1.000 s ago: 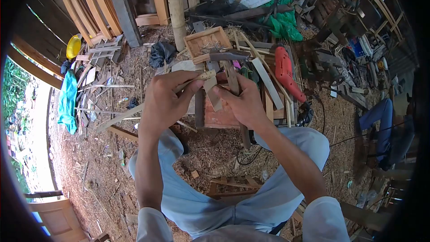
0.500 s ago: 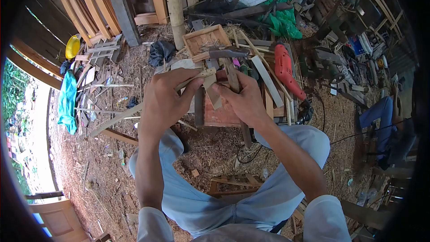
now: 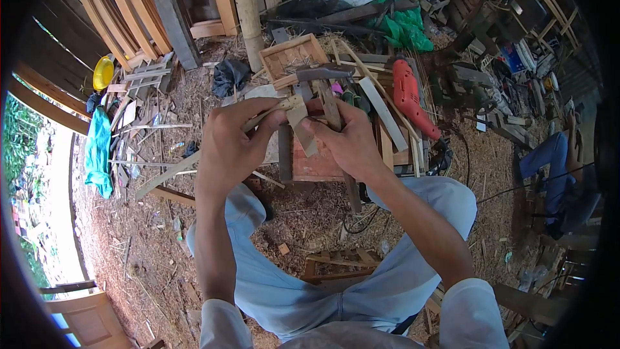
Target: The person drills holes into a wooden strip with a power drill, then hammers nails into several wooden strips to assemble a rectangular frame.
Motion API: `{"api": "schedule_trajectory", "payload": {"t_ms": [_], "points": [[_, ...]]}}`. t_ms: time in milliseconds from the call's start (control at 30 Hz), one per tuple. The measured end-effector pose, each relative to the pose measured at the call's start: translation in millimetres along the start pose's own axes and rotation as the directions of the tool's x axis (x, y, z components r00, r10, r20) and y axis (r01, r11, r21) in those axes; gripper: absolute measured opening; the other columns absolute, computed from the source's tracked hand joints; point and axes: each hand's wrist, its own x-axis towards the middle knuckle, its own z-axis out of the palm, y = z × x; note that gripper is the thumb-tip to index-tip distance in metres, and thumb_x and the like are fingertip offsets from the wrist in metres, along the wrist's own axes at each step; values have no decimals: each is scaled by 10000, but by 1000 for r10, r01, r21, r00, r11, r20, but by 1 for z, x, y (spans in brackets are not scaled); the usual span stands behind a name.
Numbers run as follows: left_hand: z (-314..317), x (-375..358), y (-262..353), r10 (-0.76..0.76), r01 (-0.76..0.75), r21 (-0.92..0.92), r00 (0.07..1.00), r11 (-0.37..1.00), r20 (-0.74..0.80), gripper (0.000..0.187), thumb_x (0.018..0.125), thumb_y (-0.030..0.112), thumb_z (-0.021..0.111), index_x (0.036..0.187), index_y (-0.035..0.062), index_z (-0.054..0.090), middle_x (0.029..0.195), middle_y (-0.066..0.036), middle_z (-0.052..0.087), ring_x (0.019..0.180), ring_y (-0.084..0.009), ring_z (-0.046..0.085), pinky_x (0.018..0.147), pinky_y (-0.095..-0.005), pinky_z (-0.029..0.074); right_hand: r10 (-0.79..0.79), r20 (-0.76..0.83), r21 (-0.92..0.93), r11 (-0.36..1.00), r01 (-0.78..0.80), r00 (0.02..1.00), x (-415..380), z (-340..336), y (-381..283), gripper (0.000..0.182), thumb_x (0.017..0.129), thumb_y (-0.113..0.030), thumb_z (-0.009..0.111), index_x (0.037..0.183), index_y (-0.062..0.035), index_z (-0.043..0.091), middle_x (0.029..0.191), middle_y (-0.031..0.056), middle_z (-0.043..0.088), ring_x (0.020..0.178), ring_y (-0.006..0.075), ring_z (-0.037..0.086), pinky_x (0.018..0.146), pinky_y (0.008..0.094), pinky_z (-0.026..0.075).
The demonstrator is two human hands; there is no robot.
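Note:
My left hand (image 3: 229,145) grips a thin wooden strip (image 3: 274,111) that runs up and to the right from between thumb and fingers. My right hand (image 3: 349,142) pinches a short flat piece of wood (image 3: 302,128) against the strip's end, and a hammer (image 3: 326,90) with a dark metal head lies under the fingers. Both hands are held close together above a low reddish wooden work block (image 3: 320,165). My knees in light blue trousers (image 3: 310,284) frame the bottom of the view.
A red power drill (image 3: 410,97) lies right of the block among loose slats. A small wooden frame box (image 3: 290,55) sits behind the hammer. Sawdust and offcuts cover the ground. Another person in blue (image 3: 552,174) sits at the far right. Curved planks lean at upper left.
Both hands with the wood pieces have shifted slightly up and left in view; the grip is unchanged.

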Motion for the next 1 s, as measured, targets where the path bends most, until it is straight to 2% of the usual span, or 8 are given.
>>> {"api": "schedule_trajectory", "payload": {"t_ms": [33, 367, 433, 467, 533, 667, 767, 1000], "points": [[-1, 0, 0, -6, 6, 2, 1000, 1000, 28, 159, 842, 81, 672, 939, -45, 669, 736, -121, 669, 656, -145, 641, 605, -282, 497, 1, -2, 2, 1000, -1, 1000, 0, 0, 0, 265, 852, -91, 660, 1085, 23, 607, 891, 36, 658, 664, 52, 528, 570, 219, 427], [1, -1, 1, -20, 18, 56, 1000, 998, 22, 170, 839, 92, 678, 944, -42, 675, 735, -125, 670, 651, -146, 636, 601, -287, 492, 20, -18, -11, 1000, -20, 1000, -1, 1, -5, 258, 842, -81, 649, 1076, 26, 636, 887, 77, 679, 756, 96, 615, 613, 244, 487], [2, 0, -1, 11, -10, 24, 1000, 1000, -20, 148, 801, 115, 705, 900, 6, 687, 759, -158, 670, 606, -284, 642, 540, -330, 465, 34, -20, -26, 999, -34, 999, -1, 1, -6, 260, 842, -84, 650, 1078, 25, 636, 883, 74, 678, 752, 96, 613, 612, 244, 485], [2, 0, 1, 10, -9, 25, 1000, 1000, -20, 148, 801, 115, 705, 900, 6, 687, 759, -158, 670, 606, -284, 642, 540, -330, 465, 47, -23, -25, 999, -48, 999, -1, 1, -7, 261, 840, -81, 651, 1078, 24, 637, 889, 75, 679, 755, 98, 614, 619, 246, 485], [0, 0, 6, -14, 14, 59, 1000, 998, 6, 171, 828, 89, 686, 936, -44, 679, 737, -138, 670, 636, -147, 626, 588, -291, 482, 62, -27, -23, 998, -63, 998, -1, 1, -7, 261, 838, -78, 651, 1078, 24, 638, 896, 76, 681, 758, 101, 616, 627, 248, 486], [2, 0, 4, 38, -39, 91, 999, 995, 9, 170, 828, 85, 683, 939, -44, 678, 739, -140, 670, 636, -147, 626, 595, -292, 485, 3, -17, -36, 999, -3, 1000, -1, 1, -2, 275, 847, -90, 659, 1088, 30, 605, 906, 52, 669, 746, 73, 566, 655, 230, 453], [2, 1, 8, -34, 30, 101, 999, 994, 35, 171, 825, 85, 686, 937, -43, 679, 755, -145, 673, 651, -160, 636, 610, -299, 491, -5, -14, -37, 999, 5, 1000, -1, 0, -3, 277, 846, -91, 660, 1089, 31, 607, 915, 54, 671, 780, 80, 582, 685, 231, 459], [2, 2, 5, 81, -81, 156, 997, 984, 11, 181, 813, 79, 693, 941, -46, 673, 812, -165, 681, 694, -223, 667, 641, -310, 507, 6, -6, -24, 1000, -6, 1000, -1, -4, -11, 297, 844, -86, 652, 1110, 40, 608, 941, 62, 671, 829, 94, 597, 744, 244, 468]]}}
